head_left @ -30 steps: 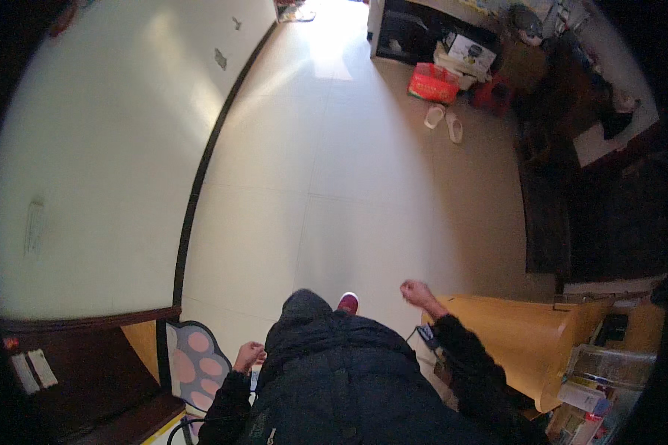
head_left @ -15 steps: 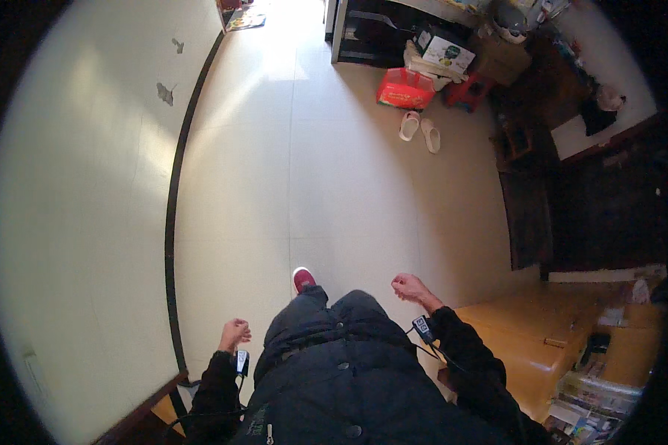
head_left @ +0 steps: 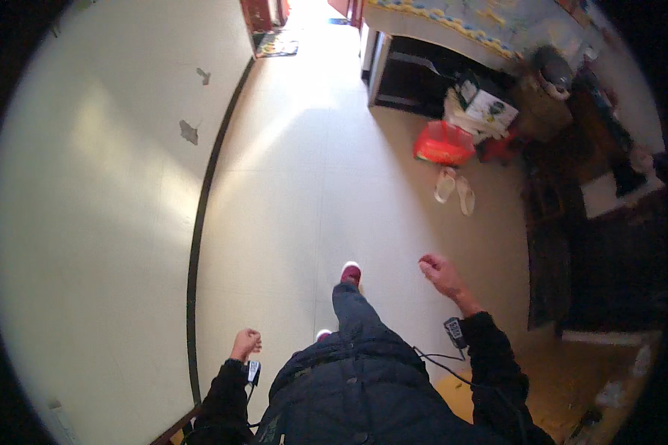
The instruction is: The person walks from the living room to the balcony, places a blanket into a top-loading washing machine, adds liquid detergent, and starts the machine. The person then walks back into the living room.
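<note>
My left hand (head_left: 246, 344) hangs low beside my body with its fingers curled in and nothing showing in them. Farther forward on the other side, my right hand (head_left: 442, 274) is closed in a loose fist over the floor, and I see nothing in it. Neither one touches anything. Each dark sleeve has a small device on a cable near the wrist: one device (head_left: 253, 371) on the left, another (head_left: 455, 332) on the right. Below me a red shoe with a white toe (head_left: 351, 274) is stepping forward on the pale tiles.
A long white wall (head_left: 126, 222) runs along the left to a bright doorway (head_left: 319, 11) with a mat (head_left: 278, 43). Ahead on the right are a red bag (head_left: 444, 144), light slippers (head_left: 445, 187), a white box (head_left: 491, 109) and a dark cabinet (head_left: 408, 78). Wooden furniture (head_left: 453, 393) stands beside my right arm.
I have walked forward, and the doorway and its mat show more fully. My right hand has swung forward. A different leg now leads; the wooden furniture has slipped back on the right.
</note>
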The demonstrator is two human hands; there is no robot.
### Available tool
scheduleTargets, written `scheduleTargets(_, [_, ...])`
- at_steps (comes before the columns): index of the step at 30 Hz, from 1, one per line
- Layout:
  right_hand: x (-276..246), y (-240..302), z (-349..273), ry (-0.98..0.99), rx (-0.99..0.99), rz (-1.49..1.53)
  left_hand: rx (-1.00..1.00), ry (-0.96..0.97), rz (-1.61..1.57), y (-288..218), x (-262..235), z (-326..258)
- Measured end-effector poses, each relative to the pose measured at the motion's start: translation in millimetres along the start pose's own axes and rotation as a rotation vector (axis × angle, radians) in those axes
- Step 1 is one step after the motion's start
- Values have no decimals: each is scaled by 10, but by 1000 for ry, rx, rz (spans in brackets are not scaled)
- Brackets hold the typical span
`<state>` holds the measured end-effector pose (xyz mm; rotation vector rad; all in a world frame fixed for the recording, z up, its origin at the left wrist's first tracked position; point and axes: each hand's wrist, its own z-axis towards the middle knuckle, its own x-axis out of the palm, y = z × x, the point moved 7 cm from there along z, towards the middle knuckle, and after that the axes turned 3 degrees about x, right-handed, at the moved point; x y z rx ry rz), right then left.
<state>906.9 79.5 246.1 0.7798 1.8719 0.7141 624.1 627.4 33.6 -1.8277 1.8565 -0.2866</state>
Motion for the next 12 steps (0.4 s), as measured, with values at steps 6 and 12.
scheduleTargets(6, [-1380,2443,949,-289,-571,-138,-136,-63,-181,-273,87,5])
scheduleTargets(12, [-2125,3774,574,-424,-909,-91,-77,-111,-213,-991,201,323])
